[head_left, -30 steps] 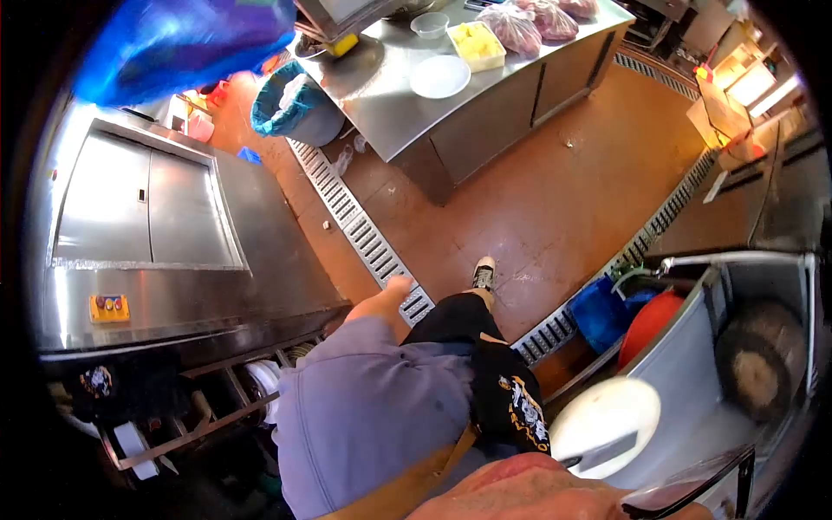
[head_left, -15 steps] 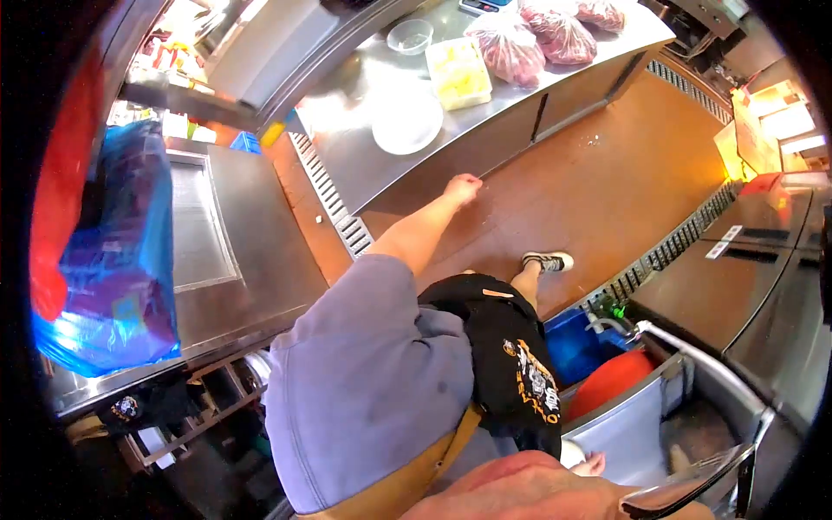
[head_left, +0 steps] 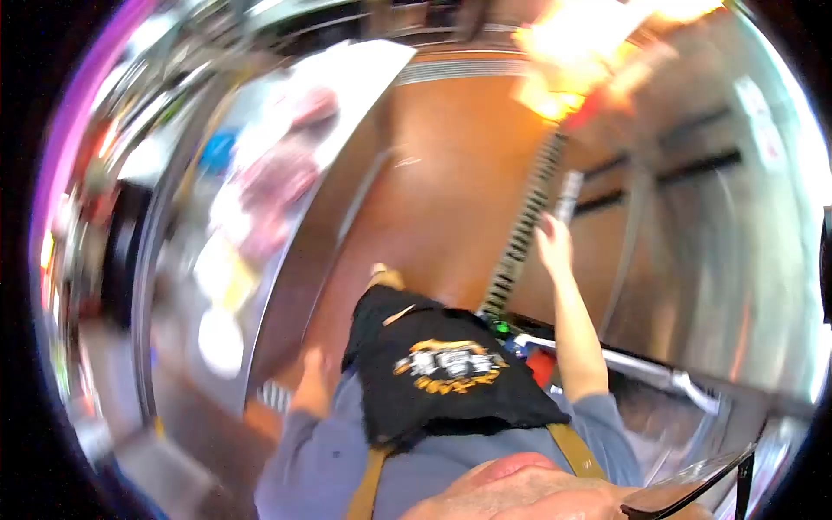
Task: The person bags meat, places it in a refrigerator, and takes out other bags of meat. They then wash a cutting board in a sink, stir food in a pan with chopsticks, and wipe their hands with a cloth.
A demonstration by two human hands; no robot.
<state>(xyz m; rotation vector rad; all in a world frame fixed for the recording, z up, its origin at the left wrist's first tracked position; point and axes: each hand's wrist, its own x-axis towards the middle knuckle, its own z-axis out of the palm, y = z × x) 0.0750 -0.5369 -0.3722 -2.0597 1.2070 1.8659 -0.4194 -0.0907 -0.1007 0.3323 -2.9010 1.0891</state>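
My right hand [head_left: 555, 244] reaches forward with its fingers stretched out and nothing visible in them. It overlaps the lower edge of a steel cabinet door [head_left: 598, 247], close to a dark handle slot [head_left: 600, 203] and a white label strip [head_left: 569, 195]. My left hand [head_left: 315, 362] hangs low by my side, near the front of the steel counter [head_left: 295, 251]; motion smears its fingers. Between my arms is my black apron [head_left: 390, 347] with an orange and white print.
On the counter, blurred, are bags of reddish meat [head_left: 276, 178], a tub with yellow contents [head_left: 227, 276], a white round dish [head_left: 221, 342] and a blue item [head_left: 218, 149]. A drain grate [head_left: 520, 243] crosses the brown floor [head_left: 433, 191]. A sink edge [head_left: 641, 362] is at right.
My view has swung right, so the counter now lies at left and the steel cabinet ahead at right. My right hand has risen from beside the sink to the cabinet; my left arm has lowered.
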